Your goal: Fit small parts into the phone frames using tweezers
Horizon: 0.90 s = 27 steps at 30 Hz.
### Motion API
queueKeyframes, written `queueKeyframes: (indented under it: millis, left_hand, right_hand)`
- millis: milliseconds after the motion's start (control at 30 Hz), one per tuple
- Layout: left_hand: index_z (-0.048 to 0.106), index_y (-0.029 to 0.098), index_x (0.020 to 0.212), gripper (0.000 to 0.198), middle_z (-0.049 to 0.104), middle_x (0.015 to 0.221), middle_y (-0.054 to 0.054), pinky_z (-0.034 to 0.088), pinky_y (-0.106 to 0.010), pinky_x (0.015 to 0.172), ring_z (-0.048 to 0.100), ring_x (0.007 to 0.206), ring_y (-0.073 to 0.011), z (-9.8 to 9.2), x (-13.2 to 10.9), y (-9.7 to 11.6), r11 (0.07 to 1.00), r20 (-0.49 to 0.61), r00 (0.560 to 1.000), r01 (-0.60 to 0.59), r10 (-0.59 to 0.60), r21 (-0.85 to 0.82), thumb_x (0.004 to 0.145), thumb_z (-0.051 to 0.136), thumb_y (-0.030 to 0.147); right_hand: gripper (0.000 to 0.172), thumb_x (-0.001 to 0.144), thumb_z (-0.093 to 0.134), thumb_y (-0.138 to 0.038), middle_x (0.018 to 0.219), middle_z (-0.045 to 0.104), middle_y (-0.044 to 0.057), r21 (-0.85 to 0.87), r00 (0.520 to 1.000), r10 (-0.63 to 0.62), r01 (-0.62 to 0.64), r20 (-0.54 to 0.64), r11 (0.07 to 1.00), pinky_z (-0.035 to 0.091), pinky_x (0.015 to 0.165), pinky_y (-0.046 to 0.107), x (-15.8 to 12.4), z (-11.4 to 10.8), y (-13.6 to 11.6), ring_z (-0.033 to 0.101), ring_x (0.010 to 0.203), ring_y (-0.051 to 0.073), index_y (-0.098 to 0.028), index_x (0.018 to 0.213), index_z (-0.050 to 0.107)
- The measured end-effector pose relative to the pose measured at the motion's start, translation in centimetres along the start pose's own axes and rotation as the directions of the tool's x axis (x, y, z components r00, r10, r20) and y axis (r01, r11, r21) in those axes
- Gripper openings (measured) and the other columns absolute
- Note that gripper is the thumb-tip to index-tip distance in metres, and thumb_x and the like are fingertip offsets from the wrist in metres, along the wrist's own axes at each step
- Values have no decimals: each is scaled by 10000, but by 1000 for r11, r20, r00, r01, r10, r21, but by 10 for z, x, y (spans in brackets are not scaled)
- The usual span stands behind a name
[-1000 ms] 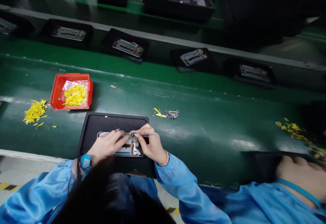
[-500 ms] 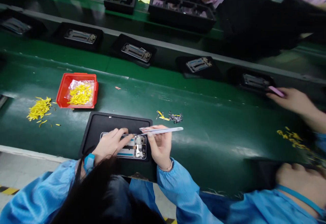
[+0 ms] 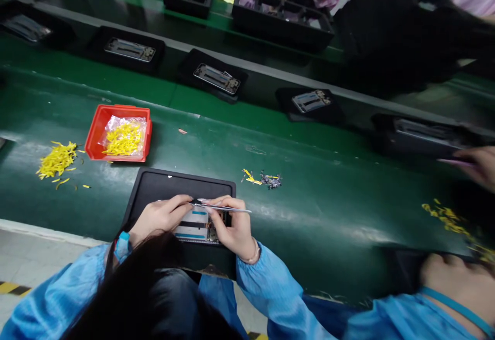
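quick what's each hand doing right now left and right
Left hand: fingers pressed down on the phone frame in the black tray, gripping nothing.
Right hand: closed on the tweezers, tips at the frame.

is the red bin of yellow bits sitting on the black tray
No, the red bin stands on the green belt, apart from the black tray.

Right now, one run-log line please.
left hand: steadies phone frame | right hand: holds tweezers at frame | frame in black tray

green conveyor bench point(image 3: 309, 185), pale floor point(image 3: 34, 257), glossy glare
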<state>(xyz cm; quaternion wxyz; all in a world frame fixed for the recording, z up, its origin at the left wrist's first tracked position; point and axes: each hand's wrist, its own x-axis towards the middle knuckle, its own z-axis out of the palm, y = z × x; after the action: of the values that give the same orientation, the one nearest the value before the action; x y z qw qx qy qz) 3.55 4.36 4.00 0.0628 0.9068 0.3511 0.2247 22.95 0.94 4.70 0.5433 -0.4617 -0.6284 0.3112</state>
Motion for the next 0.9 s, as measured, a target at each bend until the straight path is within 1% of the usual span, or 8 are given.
queueKeyframes:
  millis: [100,267,333,400,467,600,767,900]
  left_hand:
    - [670,226,991,420,692,983,-13,482,-166,577,648,659,-86,-1,0,1,1000,31,999,-13,12,27,958,256,155]
    - [659,234,1063,398,684,1037,-11,497,-173,648,656,736,-102,-9,1,3,1000,171,985,15,-16,8,947,290,139]
    - [651,246,1081,405,676,1062,0,495,-166,669,654,749,-97,-12,2,4,999,222,975,36,-31,-17,944,283,145]
    - [639,262,1108,411,665,1087,3,491,-164,703,653,776,-97,-14,2,5,997,269,962,68,-56,-34,934,289,137]
    - [630,266,1126,408,660,1096,-3,486,-166,717,653,792,-101,-14,2,5,995,282,957,85,-70,-43,925,304,126]
    - [637,256,1110,403,672,1056,-5,479,-156,689,650,769,-94,-11,1,4,996,248,967,71,-54,-58,927,302,125]
    - [625,267,1127,404,662,1082,-3,478,-156,698,647,776,-92,-10,-1,3,992,312,946,113,-88,-63,914,316,116]
    - [633,258,1099,413,670,1042,0,484,-150,679,645,754,-86,-3,-3,2,993,219,974,74,-54,-87,926,281,128]
  right_hand:
    - [226,869,548,-103,842,641,37,10,1000,7,-7,-20,1000,586,680,358,-1,0,0,690,799,198,-255,1004,448]
    - [265,878,557,-121,850,617,23,115,977,-18,43,-212,992,600,692,402,-3,0,-6,681,777,193,-274,1042,417]
    - [263,877,552,-109,835,617,21,125,983,-18,42,-184,991,601,682,399,-4,0,-6,684,761,192,-273,1037,421]
    - [238,881,541,-107,820,626,26,97,994,-14,24,-106,995,600,668,389,-5,1,-4,688,755,196,-266,1021,434]
    - [216,887,528,-108,822,640,34,59,998,-16,19,-53,998,596,668,381,-5,1,-2,693,777,203,-262,1013,442]
    - [216,889,514,-100,839,649,39,28,999,-19,20,-34,999,592,671,364,-4,0,-1,698,803,204,-259,1015,442]
    - [201,889,516,-106,826,640,43,3,999,-10,11,-30,1000,590,651,356,-4,0,-1,690,784,199,-253,1004,441]
    - [219,884,530,-108,832,631,40,24,999,2,-1,-51,1000,590,673,378,-5,0,-2,680,779,195,-256,1014,433]
